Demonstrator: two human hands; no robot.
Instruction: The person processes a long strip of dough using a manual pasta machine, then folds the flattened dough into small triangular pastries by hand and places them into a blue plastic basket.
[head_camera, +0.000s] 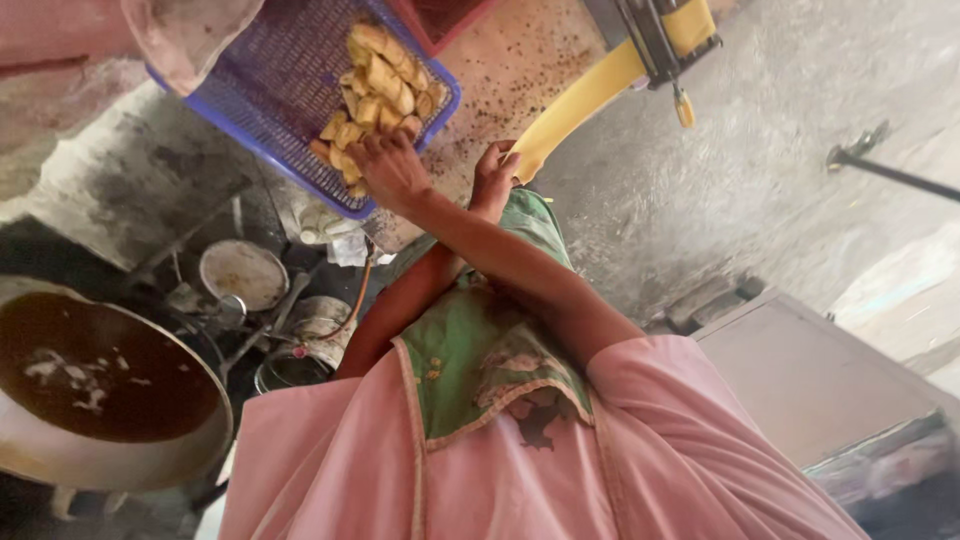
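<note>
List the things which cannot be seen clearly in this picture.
- Head view: right hand fingertips, hidden by the yellow dough sheet.
- Dough roller machine, cut off by the top edge.
- Wok of dark oil, cut off at the left edge.
- Left hand palm, turned away above the blue basket.

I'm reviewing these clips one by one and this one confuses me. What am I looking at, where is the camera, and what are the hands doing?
The one picture comes from a camera worn on the person's head, looking steeply down, so the scene appears tilted. The arms cross, so I cannot say for sure which hand is which. One hand rests at the yellow pieces piled in a blue mesh basket. The other hand touches the end of a yellow dough sheet hanging from a roller machine. At lower left sits a wide pan of dark liquid, with metal pots beside it.
</note>
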